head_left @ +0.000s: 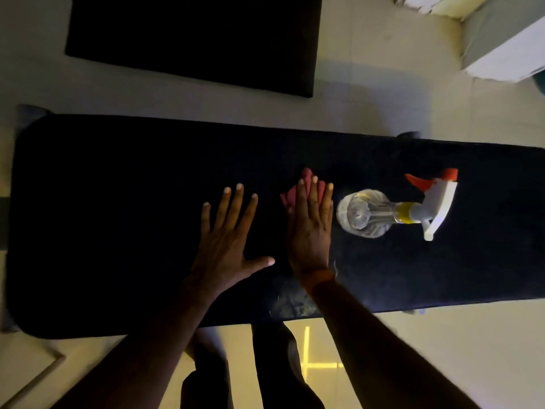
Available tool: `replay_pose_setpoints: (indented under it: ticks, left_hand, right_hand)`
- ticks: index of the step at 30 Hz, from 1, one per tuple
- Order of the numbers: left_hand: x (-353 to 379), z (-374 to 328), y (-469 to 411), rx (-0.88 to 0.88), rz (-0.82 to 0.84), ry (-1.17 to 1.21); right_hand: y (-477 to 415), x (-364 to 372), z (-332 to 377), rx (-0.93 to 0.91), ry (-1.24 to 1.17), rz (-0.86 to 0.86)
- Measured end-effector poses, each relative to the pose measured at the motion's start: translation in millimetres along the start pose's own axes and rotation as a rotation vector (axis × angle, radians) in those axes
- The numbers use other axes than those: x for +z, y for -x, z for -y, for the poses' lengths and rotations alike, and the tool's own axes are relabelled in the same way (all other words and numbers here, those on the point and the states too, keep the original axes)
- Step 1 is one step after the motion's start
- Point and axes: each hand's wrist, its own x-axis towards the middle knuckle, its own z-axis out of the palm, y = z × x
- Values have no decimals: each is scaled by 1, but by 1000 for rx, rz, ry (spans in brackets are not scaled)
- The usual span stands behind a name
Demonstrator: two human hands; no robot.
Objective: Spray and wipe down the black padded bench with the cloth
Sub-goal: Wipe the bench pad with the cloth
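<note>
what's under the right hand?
A pink cloth, pressed flat on the bench by the right hand. Its edges show past the fingers; the rest is covered. The spray bottle lies just right of it.

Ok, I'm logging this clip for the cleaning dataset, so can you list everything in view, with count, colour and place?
bench: one, black, padded, across the middle of the view
cloth: one, red-pink, on the bench, under the right hand
spray bottle: one, clear with a yellow collar, white head and orange trigger and nozzle, lying on its side on the bench, right of the cloth
black pad: one, black, flat on the floor beyond the bench
floor: pale tiles, around the bench
white object: one, white, top right corner, unclear what it is
left hand: one, flat on the bench, fingers spread
right hand: one, flat, pressing on the cloth
</note>
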Motion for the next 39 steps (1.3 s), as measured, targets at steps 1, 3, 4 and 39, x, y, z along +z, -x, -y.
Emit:
replay_pose_setpoints:
  ticks: [1, 3, 4, 39]
  left_hand:
    - [0, 1, 2, 0, -4, -5]
    - [0, 3, 4, 21, -12, -1]
    - [-1, 4, 5, 31, -13, 5]
    - [-4, 145, 116, -138, -130, 84]
  right_hand:
    - [12, 0, -1, -53, -7, 15]
    - [21, -5, -22, -220, 28, 51]
    - [16, -8, -33, -253, 30, 41]
    - [40, 61, 157, 54, -79, 63]
